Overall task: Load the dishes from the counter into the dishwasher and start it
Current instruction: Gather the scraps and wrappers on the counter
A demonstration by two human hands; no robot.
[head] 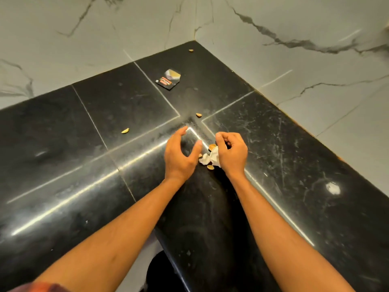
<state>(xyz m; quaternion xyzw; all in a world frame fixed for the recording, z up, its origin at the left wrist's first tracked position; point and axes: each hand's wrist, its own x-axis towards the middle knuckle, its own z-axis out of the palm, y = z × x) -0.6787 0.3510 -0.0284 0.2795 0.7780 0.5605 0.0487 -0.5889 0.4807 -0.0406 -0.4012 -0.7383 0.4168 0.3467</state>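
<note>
No dishes and no dishwasher are in the head view. Both my hands are over the inner corner of a black stone counter [273,144]. My right hand [231,153] is curled around a crumpled white tissue [211,158], with pistachio shells beside it: one [212,146] above the tissue, one [210,167] below. My left hand [180,153] hovers just left of the tissue, fingers spread and bent, holding nothing.
More pistachio shells lie loose: one [125,130] to the left, one [198,115] beyond my hands, one [191,50] in the far corner. A torn black wrapper [168,79] lies further back. White marble-patterned walls [294,49] enclose the counter on two sides.
</note>
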